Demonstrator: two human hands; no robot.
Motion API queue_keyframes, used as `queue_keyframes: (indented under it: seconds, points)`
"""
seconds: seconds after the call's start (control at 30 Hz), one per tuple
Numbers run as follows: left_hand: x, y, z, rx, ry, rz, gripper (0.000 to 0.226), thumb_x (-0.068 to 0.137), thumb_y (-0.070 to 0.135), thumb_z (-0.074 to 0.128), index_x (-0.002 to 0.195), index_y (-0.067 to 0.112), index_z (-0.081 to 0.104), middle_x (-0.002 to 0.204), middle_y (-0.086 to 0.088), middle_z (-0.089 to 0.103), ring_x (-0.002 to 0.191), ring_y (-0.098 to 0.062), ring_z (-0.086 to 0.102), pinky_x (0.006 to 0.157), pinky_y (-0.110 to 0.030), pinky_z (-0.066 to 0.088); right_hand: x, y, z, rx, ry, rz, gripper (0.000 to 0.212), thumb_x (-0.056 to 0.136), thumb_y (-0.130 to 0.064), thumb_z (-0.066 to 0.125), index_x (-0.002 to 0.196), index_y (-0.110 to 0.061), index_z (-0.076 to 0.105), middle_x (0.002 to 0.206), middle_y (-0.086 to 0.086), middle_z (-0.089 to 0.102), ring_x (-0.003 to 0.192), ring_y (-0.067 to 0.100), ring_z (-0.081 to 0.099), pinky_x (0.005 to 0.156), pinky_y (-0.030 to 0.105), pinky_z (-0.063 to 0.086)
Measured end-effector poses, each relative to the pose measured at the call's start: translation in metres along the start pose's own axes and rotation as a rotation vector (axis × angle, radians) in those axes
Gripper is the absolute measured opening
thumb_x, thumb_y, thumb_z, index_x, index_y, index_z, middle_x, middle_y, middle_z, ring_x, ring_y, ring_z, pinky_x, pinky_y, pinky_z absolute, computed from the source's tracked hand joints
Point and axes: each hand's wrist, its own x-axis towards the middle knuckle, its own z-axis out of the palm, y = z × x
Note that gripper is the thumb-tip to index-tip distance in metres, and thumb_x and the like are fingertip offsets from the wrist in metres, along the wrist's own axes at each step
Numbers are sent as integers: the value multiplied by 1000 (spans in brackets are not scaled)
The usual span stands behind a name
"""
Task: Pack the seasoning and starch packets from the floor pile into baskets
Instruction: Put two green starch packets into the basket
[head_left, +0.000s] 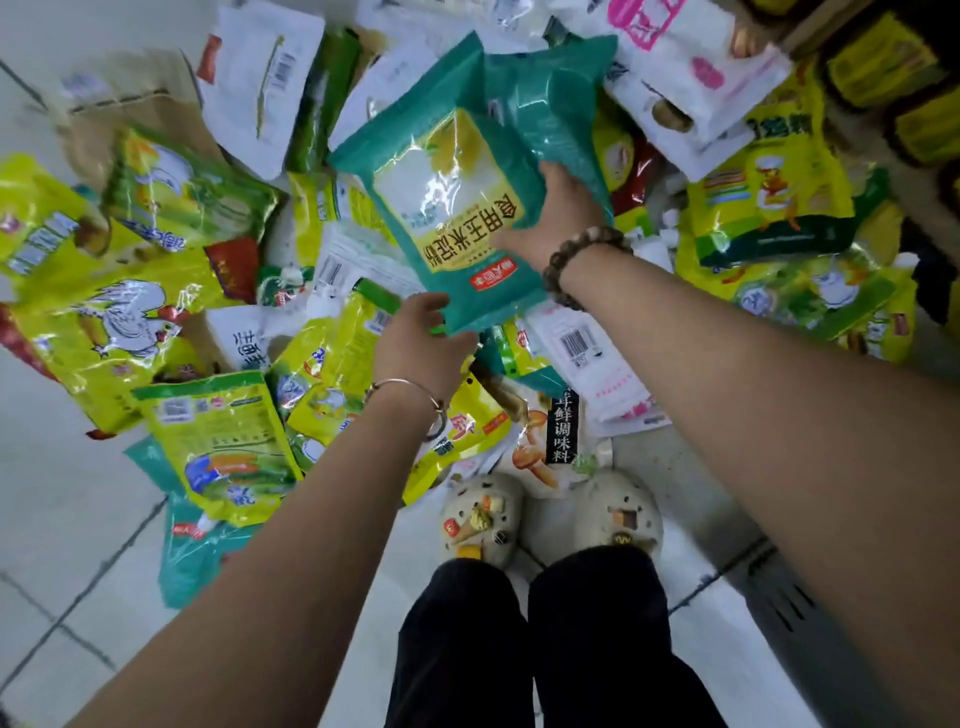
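Note:
A teal corn-starch packet (441, 197) with a yellow label is lifted above the floor pile. My right hand (556, 218) grips its right edge, fingers tucked behind it, together with a second teal packet (550, 93) behind the first. My left hand (421, 332) holds the packet's near bottom corner, thumb on top. Below lies the pile of yellow chicken-seasoning packets (119, 312), white packets (260, 88) and a mushroom seasoning packet (550, 441). No basket is in view.
The pile covers the tiled floor (67, 545) from left to right ahead of my feet in pale clogs (483, 514). A cardboard piece (135, 119) lies at the back left. Dark shelving with yellow goods (883, 67) stands at the upper right.

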Motion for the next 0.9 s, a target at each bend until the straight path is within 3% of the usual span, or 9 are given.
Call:
queue_keyframes:
  seconds: [0.13, 0.27, 0.37, 0.47, 0.6, 0.67, 0.77, 0.8, 0.9]
  points:
    - [19, -15, -5, -52, 57, -12, 43, 82, 13, 69, 123, 11, 58, 122, -9, 60, 100, -14, 57, 86, -27, 45, 20, -16, 17, -87, 39, 55, 96, 70, -51, 75, 143, -12, 26, 147, 9, 35, 135, 27, 35, 110, 44, 30]
    - [25, -27, -11, -118, 101, -43, 41, 82, 11, 68, 122, 10, 59, 118, -9, 62, 107, -17, 59, 83, -25, 46, 22, -24, 13, 79, 14, 47, 62, 83, -37, 67, 133, -10, 43, 138, 6, 47, 126, 24, 45, 96, 30, 37]
    - [22, -29, -17, -170, 122, -49, 39, 82, 10, 67, 121, 9, 59, 114, -9, 63, 103, -17, 59, 77, -24, 44, 14, -25, 15, 102, 35, -66, 27, 86, -26, 63, 103, -6, 57, 106, 7, 59, 95, 20, 55, 73, 25, 40]
    - [17, -25, -24, -293, 131, -63, 40, 84, 14, 68, 122, 10, 58, 107, -7, 61, 93, -15, 58, 69, -24, 47, -5, -21, 14, 281, -32, -109, 23, 85, -14, 62, 104, -1, 60, 101, 10, 65, 91, 24, 61, 78, 33, 50]
    - [8, -12, -31, -453, 57, -71, 53, 84, 19, 68, 131, 9, 48, 113, -3, 59, 95, -10, 59, 62, -9, 47, -40, -1, -2, 577, -195, -56, 13, 87, -6, 61, 93, -17, 61, 85, -9, 64, 77, 7, 61, 78, 25, 52]
    - [4, -6, -30, -515, -21, -57, 31, 82, 14, 69, 111, 11, 57, 92, 5, 69, 76, 0, 65, 59, -9, 48, -54, 11, -5, 742, -296, 32, 13, 84, -15, 68, 95, -20, 62, 94, -3, 68, 90, 17, 65, 91, 40, 51]
    - [-1, -1, -31, -727, -131, -168, 8, 82, 15, 66, 86, 18, 60, 63, 7, 70, 57, -6, 66, 58, -23, 56, -69, 18, -3, 819, -338, 142, 86, 60, -45, 80, 132, -9, 48, 133, 8, 56, 121, 26, 53, 103, 52, 41]
    - [-2, 0, -32, -764, -144, -201, 6, 83, 15, 66, 85, 17, 60, 62, 4, 70, 55, -10, 66, 57, -25, 57, -70, 20, -4, 839, -339, 142, 85, 60, -45, 80, 131, -10, 49, 132, 8, 56, 121, 26, 54, 103, 51, 41]
    - [2, 0, -33, -797, -51, -216, 6, 83, 11, 68, 84, 13, 62, 61, 3, 69, 53, -12, 65, 54, -26, 56, -64, 23, -4, 820, -256, 172, 15, 82, -25, 69, 92, -16, 62, 95, 0, 69, 88, 18, 65, 84, 37, 52]
